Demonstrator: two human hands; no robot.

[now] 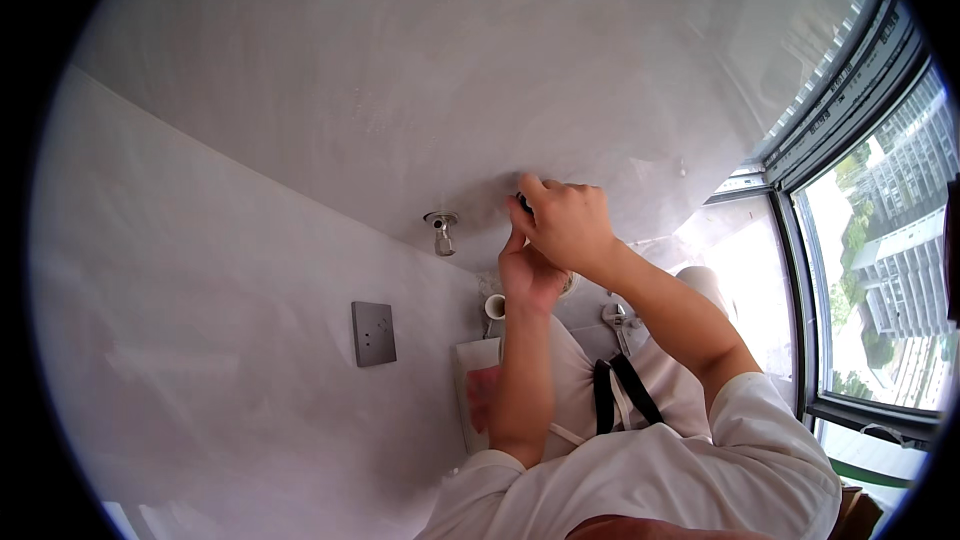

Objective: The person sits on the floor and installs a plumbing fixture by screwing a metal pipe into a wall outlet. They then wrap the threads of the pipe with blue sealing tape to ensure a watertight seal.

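Fig.: two hands worked at a small dark fitting [522, 202] on the grey plastered wall [400, 70], right of a chrome angle valve [440, 232] that projects from the same wall. The right hand [568, 225] is curled shut round the fitting from above, thumb & forefinger pinched on it; the left hand [528, 275] sits just beneath, touching the right, its forefinger raised against the fitting's near side, fingers otherwise loosely closed. The fitting is mostly hidden by the fingers, so its exact kind can't be told, prob. a threaded stub or plug. For good work, it should be kept square to the wall, steadied w/ the lower hand while turned by the upper, w/o forcing. Below: a grey switch plate [373, 333] at left, an adjustable wrench [620, 325] lying near, window frame [800, 270] at far right
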